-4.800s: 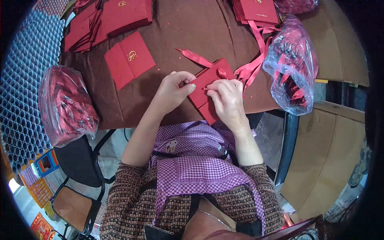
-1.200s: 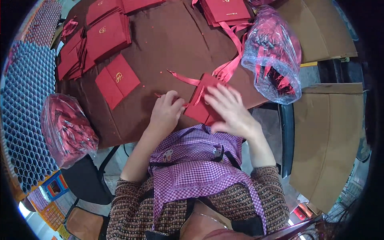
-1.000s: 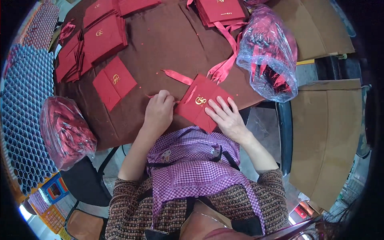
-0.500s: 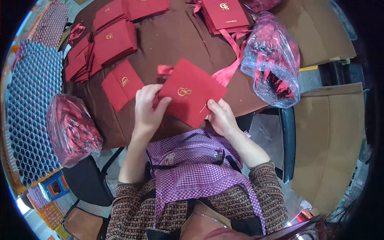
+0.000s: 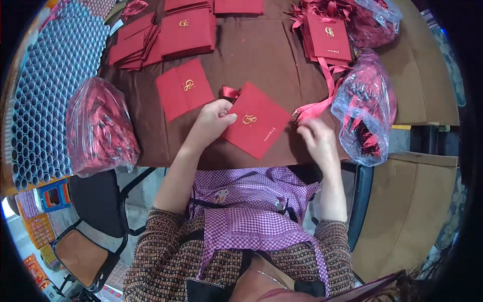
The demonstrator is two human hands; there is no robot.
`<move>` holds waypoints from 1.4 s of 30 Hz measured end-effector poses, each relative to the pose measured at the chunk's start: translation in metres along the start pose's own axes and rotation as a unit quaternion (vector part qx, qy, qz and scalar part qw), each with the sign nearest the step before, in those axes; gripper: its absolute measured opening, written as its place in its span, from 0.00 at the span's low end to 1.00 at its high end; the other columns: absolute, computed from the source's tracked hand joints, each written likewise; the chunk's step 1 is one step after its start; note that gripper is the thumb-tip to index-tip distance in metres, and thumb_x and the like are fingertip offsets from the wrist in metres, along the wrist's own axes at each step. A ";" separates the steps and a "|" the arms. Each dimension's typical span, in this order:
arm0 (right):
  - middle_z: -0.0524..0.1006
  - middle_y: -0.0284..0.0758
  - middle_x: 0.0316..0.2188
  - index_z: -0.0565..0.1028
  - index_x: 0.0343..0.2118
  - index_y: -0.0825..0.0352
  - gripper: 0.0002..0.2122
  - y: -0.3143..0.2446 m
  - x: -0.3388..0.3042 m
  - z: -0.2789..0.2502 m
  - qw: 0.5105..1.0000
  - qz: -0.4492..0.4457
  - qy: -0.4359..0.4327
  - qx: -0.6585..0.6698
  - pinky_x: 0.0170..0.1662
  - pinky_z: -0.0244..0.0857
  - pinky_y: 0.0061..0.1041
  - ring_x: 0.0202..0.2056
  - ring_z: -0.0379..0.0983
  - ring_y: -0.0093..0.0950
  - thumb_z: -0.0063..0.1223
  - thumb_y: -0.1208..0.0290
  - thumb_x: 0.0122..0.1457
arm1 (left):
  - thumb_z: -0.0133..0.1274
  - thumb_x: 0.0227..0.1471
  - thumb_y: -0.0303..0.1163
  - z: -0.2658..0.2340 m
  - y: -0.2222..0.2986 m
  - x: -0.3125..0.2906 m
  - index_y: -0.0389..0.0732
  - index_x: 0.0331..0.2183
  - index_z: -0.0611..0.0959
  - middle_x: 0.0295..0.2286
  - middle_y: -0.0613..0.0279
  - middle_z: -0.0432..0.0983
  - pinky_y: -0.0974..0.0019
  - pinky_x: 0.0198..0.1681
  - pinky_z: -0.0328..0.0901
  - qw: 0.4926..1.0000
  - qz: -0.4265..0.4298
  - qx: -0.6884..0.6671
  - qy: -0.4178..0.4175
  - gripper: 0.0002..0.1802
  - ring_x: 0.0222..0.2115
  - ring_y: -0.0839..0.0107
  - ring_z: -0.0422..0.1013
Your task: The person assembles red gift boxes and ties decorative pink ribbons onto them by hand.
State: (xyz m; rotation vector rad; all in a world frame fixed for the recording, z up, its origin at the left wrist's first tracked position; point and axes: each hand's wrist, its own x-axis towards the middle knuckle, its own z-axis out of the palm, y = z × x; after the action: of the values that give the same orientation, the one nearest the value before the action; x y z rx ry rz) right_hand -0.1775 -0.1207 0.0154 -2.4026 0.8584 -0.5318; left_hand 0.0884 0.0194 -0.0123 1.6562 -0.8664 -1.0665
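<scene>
Left hand [image 5: 214, 121] pinches the red bag [image 5: 255, 126] by its left edge, near the worktop's [image 5: 261, 55] front edge. Right hand [image 5: 316, 138] is empty, open. One-sided grip: bag may pivot or crease.

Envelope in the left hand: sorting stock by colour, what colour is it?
Red envelope with a gold emblem, held by the left hand; head view.

At the upper left of your frame a rack of grey tubes [image 5: 48, 95] runs down the edge, with a clear bag of red ribbons [image 5: 100, 128] just beside it. Stacks of red paper bags [image 5: 168, 32] lie at the top of the brown table [image 5: 261, 63], and flat cardboard [image 5: 427, 80] fills the right side.
</scene>
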 end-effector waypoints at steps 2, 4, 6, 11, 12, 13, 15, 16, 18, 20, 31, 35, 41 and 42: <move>0.76 0.39 0.36 0.76 0.38 0.68 0.11 0.004 0.020 -0.006 0.988 -0.099 0.047 -0.111 0.43 0.66 0.33 0.40 0.72 0.39 0.57 0.79 0.49 | 0.57 0.47 0.21 0.000 -0.001 0.003 0.30 0.38 0.78 0.24 0.76 0.64 0.78 0.29 0.59 0.999 0.005 0.037 -0.014 0.13 0.25 0.86 0.59; 0.75 0.37 0.41 0.76 0.40 0.67 0.13 0.011 0.029 -0.003 0.982 -0.116 0.016 -0.148 0.48 0.62 0.34 0.44 0.69 0.37 0.57 0.79 0.49 | 0.56 0.46 0.20 0.005 0.000 0.004 0.30 0.44 0.78 0.24 0.77 0.62 0.78 0.29 0.58 0.999 0.039 0.015 -0.005 0.19 0.25 0.86 0.59; 0.74 0.35 0.42 0.76 0.40 0.66 0.13 0.024 0.033 0.002 0.966 -0.142 -0.075 -0.203 0.50 0.59 0.34 0.46 0.67 0.35 0.57 0.78 0.48 | 0.56 0.46 0.19 0.007 0.006 0.003 0.30 0.46 0.77 0.24 0.77 0.62 0.79 0.29 0.58 1.000 0.019 0.008 -0.019 0.22 0.25 0.86 0.59; 0.74 0.34 0.40 0.74 0.35 0.65 0.10 0.031 0.041 0.002 0.958 -0.139 -0.124 -0.219 0.50 0.58 0.33 0.47 0.67 0.34 0.58 0.77 0.48 | 0.54 0.44 0.17 0.007 0.010 -0.001 0.30 0.49 0.76 0.25 0.78 0.62 0.80 0.29 0.58 0.998 0.003 -0.015 -0.060 0.26 0.25 0.86 0.59; 0.74 0.34 0.39 0.74 0.33 0.65 0.09 0.031 0.042 0.001 0.958 -0.129 -0.139 -0.214 0.49 0.58 0.33 0.46 0.67 0.34 0.58 0.76 0.47 | 0.53 0.43 0.16 0.006 0.015 -0.001 0.30 0.49 0.76 0.26 0.78 0.63 0.80 0.29 0.58 0.996 0.007 -0.030 -0.082 0.27 0.25 0.87 0.58; 0.74 0.33 0.38 0.73 0.32 0.64 0.09 0.032 0.043 0.000 0.958 -0.119 -0.154 -0.210 0.49 0.58 0.32 0.45 0.68 0.34 0.59 0.76 0.47 | 0.52 0.43 0.16 0.007 0.018 -0.001 0.30 0.50 0.76 0.26 0.78 0.63 0.80 0.29 0.57 0.994 0.011 -0.044 -0.103 0.27 0.25 0.87 0.58; 0.74 0.33 0.38 0.73 0.31 0.64 0.09 0.037 0.043 -0.004 0.972 -0.118 -0.138 -0.147 0.49 0.57 0.32 0.44 0.68 0.34 0.59 0.76 0.47 | 0.51 0.43 0.16 0.007 0.018 -0.001 0.30 0.49 0.76 0.26 0.79 0.64 0.80 0.28 0.57 0.994 0.009 -0.031 -0.103 0.27 0.25 0.87 0.58; 0.74 0.33 0.37 0.72 0.30 0.64 0.09 0.040 0.044 -0.005 0.982 -0.119 -0.120 -0.084 0.50 0.57 0.31 0.43 0.69 0.35 0.60 0.76 0.46 | 0.51 0.43 0.16 0.008 0.019 -0.001 0.30 0.49 0.76 0.26 0.79 0.65 0.80 0.28 0.57 0.995 0.008 -0.017 -0.102 0.27 0.25 0.87 0.58; 0.75 0.33 0.34 0.73 0.30 0.64 0.08 0.039 0.045 -0.005 0.988 -0.118 -0.086 -0.042 0.48 0.59 0.30 0.41 0.70 0.34 0.60 0.77 0.46 | 0.50 0.43 0.15 0.009 0.021 -0.001 0.30 0.49 0.76 0.27 0.79 0.66 0.80 0.29 0.57 0.993 0.000 -0.028 -0.112 0.26 0.25 0.86 0.58; 0.76 0.32 0.32 0.74 0.30 0.66 0.06 0.027 0.045 -0.005 0.997 -0.024 -0.038 0.065 0.45 0.62 0.28 0.39 0.71 0.32 0.59 0.78 0.48 | 0.50 0.43 0.15 0.011 0.021 0.001 0.31 0.48 0.77 0.27 0.79 0.66 0.80 0.29 0.58 0.991 -0.008 -0.041 -0.123 0.26 0.25 0.86 0.58; 0.76 0.34 0.29 0.75 0.30 0.66 0.05 -0.022 0.022 0.064 0.993 -0.080 0.053 0.061 0.44 0.59 0.32 0.37 0.72 0.33 0.58 0.77 0.49 | 0.50 0.46 0.17 0.019 0.015 0.007 0.30 0.46 0.77 0.30 0.73 0.74 0.79 0.34 0.63 0.984 0.047 0.006 -0.170 0.21 0.30 0.85 0.66; 0.75 0.33 0.27 0.76 0.28 0.66 0.05 -0.024 0.021 0.073 0.992 -0.081 0.088 0.034 0.42 0.59 0.32 0.35 0.72 0.32 0.59 0.76 0.49 | 0.53 0.48 0.19 0.023 0.015 0.008 0.29 0.45 0.78 0.30 0.71 0.74 0.78 0.34 0.64 0.983 0.021 -0.036 -0.176 0.19 0.30 0.84 0.67; 0.75 0.33 0.26 0.75 0.27 0.66 0.04 -0.029 0.020 0.072 0.992 -0.090 0.090 0.007 0.42 0.59 0.33 0.33 0.72 0.32 0.59 0.76 0.49 | 0.57 0.48 0.21 0.025 0.019 0.010 0.30 0.44 0.78 0.30 0.68 0.76 0.76 0.35 0.66 0.984 -0.046 0.008 -0.172 0.18 0.32 0.83 0.69; 0.75 0.33 0.26 0.75 0.27 0.66 0.04 -0.030 0.020 0.072 0.991 -0.098 0.093 -0.004 0.42 0.58 0.33 0.32 0.72 0.32 0.59 0.76 0.49 | 0.57 0.48 0.21 0.026 0.017 0.010 0.29 0.43 0.79 0.30 0.68 0.76 0.76 0.36 0.66 0.985 -0.033 0.003 -0.169 0.17 0.32 0.83 0.70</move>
State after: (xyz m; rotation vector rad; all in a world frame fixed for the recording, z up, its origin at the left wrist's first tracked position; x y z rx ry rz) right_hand -0.1124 -0.0896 -0.0197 -2.4881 0.7029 -0.8397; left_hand 0.0666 -0.0031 -0.0027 1.5412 -1.0373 -1.4180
